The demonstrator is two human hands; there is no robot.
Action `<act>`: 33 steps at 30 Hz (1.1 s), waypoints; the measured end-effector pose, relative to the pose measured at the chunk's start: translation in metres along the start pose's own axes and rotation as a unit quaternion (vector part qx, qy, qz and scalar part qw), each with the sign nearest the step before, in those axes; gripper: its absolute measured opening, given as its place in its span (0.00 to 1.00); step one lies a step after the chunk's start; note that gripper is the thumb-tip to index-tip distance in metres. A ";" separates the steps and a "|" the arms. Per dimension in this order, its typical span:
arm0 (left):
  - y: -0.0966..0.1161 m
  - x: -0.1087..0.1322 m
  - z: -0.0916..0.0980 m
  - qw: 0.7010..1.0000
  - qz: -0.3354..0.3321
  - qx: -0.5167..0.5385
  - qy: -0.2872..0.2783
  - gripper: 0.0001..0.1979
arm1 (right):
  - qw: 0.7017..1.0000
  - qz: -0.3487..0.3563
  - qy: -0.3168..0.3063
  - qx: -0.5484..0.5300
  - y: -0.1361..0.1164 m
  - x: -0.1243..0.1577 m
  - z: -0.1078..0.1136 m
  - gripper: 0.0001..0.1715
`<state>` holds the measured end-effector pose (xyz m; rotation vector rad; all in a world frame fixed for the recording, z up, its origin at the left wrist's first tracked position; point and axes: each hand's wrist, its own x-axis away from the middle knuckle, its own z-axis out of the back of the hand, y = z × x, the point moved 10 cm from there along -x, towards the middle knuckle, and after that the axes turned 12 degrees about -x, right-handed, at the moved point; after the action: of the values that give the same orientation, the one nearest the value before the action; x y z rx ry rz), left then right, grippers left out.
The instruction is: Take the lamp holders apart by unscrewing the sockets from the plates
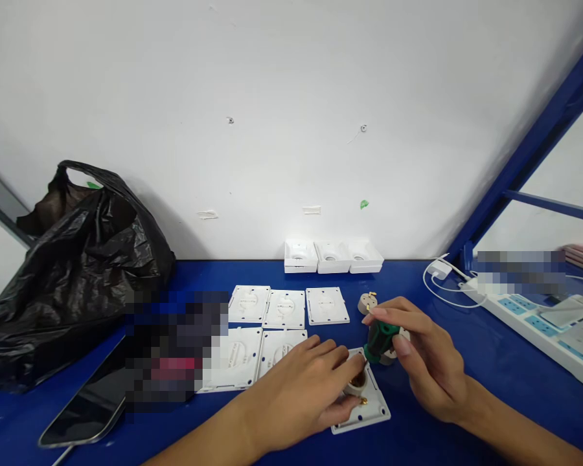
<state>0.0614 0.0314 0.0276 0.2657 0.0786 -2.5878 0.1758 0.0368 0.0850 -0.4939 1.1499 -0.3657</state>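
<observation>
My left hand [311, 385] is closed around a small round lamp socket [357, 387] with a brass contact at its side, pressed to a white square plate [366, 421]. In my right hand [427, 356] is a screwdriver [381, 340] with a green and black handle. It is tilted, and its tip points down into the socket; the tip itself is hard to see. A similar round socket part [367, 301] with brass contacts lies just beyond the screwdriver. Something else pale and round is partly hidden behind the handle and my right fingers.
Several white square plates [284, 308] lie left of my hands. White box-shaped housings [333, 260] stand along the wall. At left are a black plastic bag [87, 259] and a dark phone-like device [85, 408]. A white power strip [544, 327] with cables sits at right on the blue table [418, 421].
</observation>
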 end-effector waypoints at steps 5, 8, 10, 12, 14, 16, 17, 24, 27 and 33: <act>-0.001 -0.001 -0.001 1.000 -0.001 0.003 -0.003 0.13 | 1.000 0.000 0.003 -0.003 -0.001 0.000 -0.001 0.27; -0.001 0.000 -0.001 1.000 -0.001 0.004 -0.002 0.13 | 1.000 0.004 -0.003 -0.007 -0.002 0.000 -0.002 0.27; -0.001 0.000 -0.001 1.000 0.001 0.006 -0.001 0.13 | 1.000 0.005 -0.002 -0.004 -0.002 0.000 -0.001 0.27; -0.001 0.000 0.000 1.000 0.001 0.004 0.003 0.13 | 1.000 0.004 0.002 0.001 -0.002 0.000 0.000 0.27; 0.000 0.000 0.001 1.000 -0.001 0.000 0.006 0.12 | 1.000 0.004 0.005 0.003 -0.002 0.001 0.000 0.27; 0.000 0.000 0.001 1.000 -0.003 -0.001 0.010 0.12 | 1.000 0.004 0.007 0.004 -0.002 0.001 0.000 0.27; 0.000 0.000 0.002 1.000 -0.003 0.001 0.010 0.11 | 1.000 0.004 0.007 0.005 -0.002 0.001 0.000 0.27; 0.000 0.000 0.003 1.000 -0.003 0.005 0.012 0.11 | 1.000 0.011 0.006 0.025 -0.004 -0.004 0.001 0.29; 0.000 0.001 0.001 1.000 -0.002 0.005 0.010 0.12 | 0.998 0.024 0.026 0.053 -0.007 -0.005 0.004 0.26; 0.000 0.001 -0.001 1.000 -0.002 -0.008 0.014 0.13 | 0.994 0.041 0.066 0.075 -0.007 0.002 0.013 0.25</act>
<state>0.0611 0.0311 0.0269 0.2969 0.1090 -2.5870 0.1886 0.0317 0.0914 -0.2934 1.2556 -0.4151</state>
